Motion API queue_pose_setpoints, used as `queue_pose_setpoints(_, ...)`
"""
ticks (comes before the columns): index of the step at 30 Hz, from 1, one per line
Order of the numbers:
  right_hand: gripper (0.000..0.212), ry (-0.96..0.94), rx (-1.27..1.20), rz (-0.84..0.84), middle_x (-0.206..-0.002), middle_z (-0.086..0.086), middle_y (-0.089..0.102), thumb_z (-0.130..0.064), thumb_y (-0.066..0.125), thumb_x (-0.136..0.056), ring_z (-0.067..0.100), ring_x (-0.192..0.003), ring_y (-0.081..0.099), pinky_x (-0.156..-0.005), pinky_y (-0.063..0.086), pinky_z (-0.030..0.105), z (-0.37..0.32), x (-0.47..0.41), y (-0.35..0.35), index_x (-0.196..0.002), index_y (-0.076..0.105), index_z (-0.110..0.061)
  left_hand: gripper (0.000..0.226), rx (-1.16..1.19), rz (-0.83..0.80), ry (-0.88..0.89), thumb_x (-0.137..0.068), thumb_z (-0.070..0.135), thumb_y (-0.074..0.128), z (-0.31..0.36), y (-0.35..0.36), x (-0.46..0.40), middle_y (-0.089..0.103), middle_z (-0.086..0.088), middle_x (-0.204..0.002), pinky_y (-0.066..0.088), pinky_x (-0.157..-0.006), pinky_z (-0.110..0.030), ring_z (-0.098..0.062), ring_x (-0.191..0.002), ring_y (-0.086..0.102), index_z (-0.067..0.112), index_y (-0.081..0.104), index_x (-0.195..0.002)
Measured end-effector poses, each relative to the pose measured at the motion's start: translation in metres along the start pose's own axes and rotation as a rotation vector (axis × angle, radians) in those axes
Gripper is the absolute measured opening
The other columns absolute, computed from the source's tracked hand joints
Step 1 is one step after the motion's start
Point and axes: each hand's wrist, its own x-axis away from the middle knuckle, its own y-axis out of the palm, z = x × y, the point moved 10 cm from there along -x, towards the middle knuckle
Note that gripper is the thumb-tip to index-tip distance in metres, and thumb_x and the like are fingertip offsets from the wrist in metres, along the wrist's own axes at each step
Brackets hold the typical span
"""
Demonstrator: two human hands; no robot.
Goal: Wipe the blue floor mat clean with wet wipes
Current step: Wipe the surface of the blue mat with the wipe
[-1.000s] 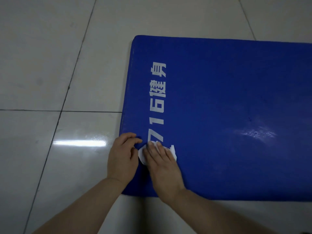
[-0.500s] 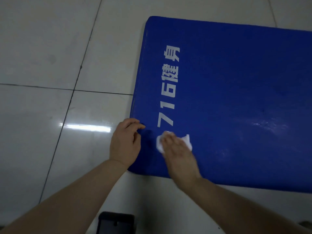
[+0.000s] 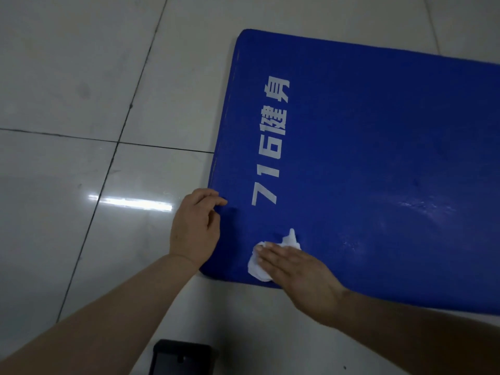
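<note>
A blue floor mat [image 3: 378, 147] with white printed characters lies on pale floor tiles and runs off the right edge of the view. A crumpled white wet wipe [image 3: 258, 267] sits near the mat's near left corner. My right hand [image 3: 300, 274] presses flat on the wipe with straight fingers, covering most of it. My left hand [image 3: 196, 228] rests at the mat's left edge, fingers loosely curled, fingertips touching the blue surface. Wet streaks [image 3: 422, 209] glisten on the mat further right.
Glossy light-grey floor tiles [image 3: 81, 77] with dark grout lines surround the mat on the left and near side. A dark rectangular object [image 3: 181, 357] lies on the floor at the bottom edge, between my forearms.
My right hand has slid the wipe toward the mat's near edge and to the right, uncovering the printed 7. The left hand stays at the mat's left edge. The view has shifted left.
</note>
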Motion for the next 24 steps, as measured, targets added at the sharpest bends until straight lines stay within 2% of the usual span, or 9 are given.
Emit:
queue_pose_setpoints(3, 0.053, 0.111, -0.022, 0.045, -0.137, 0.009, 0.054, -0.015, 0.039, -0.079, 0.021, -0.130, 0.043, -0.115, 0.025, 0.033, -0.017, -0.021, 0.015, -0.128, 0.058, -0.007, 0.032, -0.011, 0.014, 0.000, -0.081, -0.014, 0.052, -0.003, -0.003, -0.002, 0.061, -0.011, -0.112, 0.039, -0.094, -0.027, -0.026, -0.105, 0.057, 0.004, 0.070, -0.101)
queue_pose_setpoints(5, 0.051, 0.125, -0.070, 0.098, -0.134, 0.007, 0.057, -0.017, 0.055, -0.078, 0.021, -0.128, 0.047, -0.113, 0.031, 0.033, -0.034, -0.052, 0.017, -0.128, 0.059, -0.009, 0.032, -0.016, 0.016, -0.007, -0.082, -0.012, 0.051, -0.001, -0.003, -0.004, 0.061, -0.010, -0.113, 0.040, -0.094, -0.027, -0.025, -0.105, 0.056, 0.005, 0.070, -0.101)
queue_pose_setpoints(8, 0.031, 0.091, -0.245, 0.180, -0.103, 0.004, 0.071, -0.015, 0.065, -0.073, 0.016, -0.098, 0.067, -0.093, 0.050, 0.028, -0.059, -0.099, 0.005, -0.102, 0.072, -0.011, 0.031, -0.010, 0.024, -0.029, -0.084, -0.010, 0.051, 0.001, -0.003, -0.006, 0.060, -0.009, -0.116, 0.039, -0.095, -0.025, -0.021, -0.107, 0.055, 0.006, 0.070, -0.103)
queue_pose_setpoints(10, 0.015, 0.037, -0.337, 0.208, -0.084, 0.006, 0.072, -0.005, 0.074, -0.070, 0.018, -0.081, 0.069, -0.084, 0.054, 0.029, -0.064, -0.114, -0.001, -0.085, 0.074, -0.008, 0.031, 0.002, 0.037, -0.034, -0.085, -0.010, 0.051, -0.001, -0.006, -0.008, 0.060, -0.008, -0.115, 0.040, -0.093, -0.025, -0.021, -0.106, 0.054, 0.006, 0.070, -0.102)
queue_pose_setpoints(13, 0.039, -0.082, -0.254, 0.124, -0.120, 0.013, 0.065, -0.010, 0.073, -0.077, 0.028, -0.118, 0.055, -0.107, 0.039, 0.042, -0.064, -0.108, 0.007, -0.115, 0.065, -0.007, 0.033, 0.012, 0.072, -0.057, -0.084, -0.011, 0.050, -0.008, -0.013, -0.011, 0.060, -0.006, -0.113, 0.044, -0.090, -0.028, -0.020, -0.103, 0.055, 0.008, 0.070, -0.101)
queue_pose_setpoints(15, 0.055, -0.145, -0.176, 0.050, -0.141, 0.014, 0.048, -0.006, 0.064, -0.082, 0.030, -0.136, 0.035, -0.116, 0.022, 0.041, -0.056, -0.088, 0.009, -0.135, 0.050, -0.007, 0.034, 0.019, 0.073, -0.049, -0.083, -0.012, 0.049, -0.008, -0.013, -0.010, 0.061, -0.006, -0.112, 0.045, -0.090, -0.030, -0.022, -0.103, 0.056, 0.007, 0.070, -0.100)
queue_pose_setpoints(17, 0.064, -0.192, -0.159, 0.063, -0.149, 0.011, 0.039, 0.000, 0.057, -0.081, 0.027, -0.142, 0.025, -0.119, 0.011, 0.034, -0.039, -0.059, 0.002, -0.142, 0.041, -0.008, 0.033, 0.018, 0.064, -0.026, -0.081, -0.014, 0.050, -0.006, -0.010, -0.009, 0.061, -0.008, -0.111, 0.045, -0.089, -0.031, -0.024, -0.101, 0.057, 0.006, 0.070, -0.099)
queue_pose_setpoints(21, 0.088, -0.126, -0.159, 0.044, -0.149, 0.004, 0.041, 0.015, 0.071, -0.062, 0.018, -0.139, 0.032, -0.113, 0.026, 0.032, 0.012, -0.002, -0.003, -0.141, 0.044, -0.013, 0.030, 0.021, 0.027, -0.012, -0.083, -0.012, 0.052, -0.002, -0.001, -0.009, 0.061, -0.010, -0.113, 0.047, -0.093, -0.036, -0.026, -0.103, 0.057, 0.004, 0.070, -0.101)
queue_pose_setpoints(24, 0.094, -0.002, -0.147, 0.024, -0.143, 0.003, 0.048, 0.020, 0.073, -0.048, 0.017, -0.135, 0.038, -0.105, 0.036, 0.029, 0.048, 0.027, -0.012, -0.134, 0.054, -0.015, 0.031, 0.017, 0.002, -0.008, -0.083, -0.012, 0.052, 0.001, 0.005, -0.007, 0.061, -0.009, -0.114, 0.044, -0.095, -0.032, -0.024, -0.105, 0.056, 0.005, 0.071, -0.101)
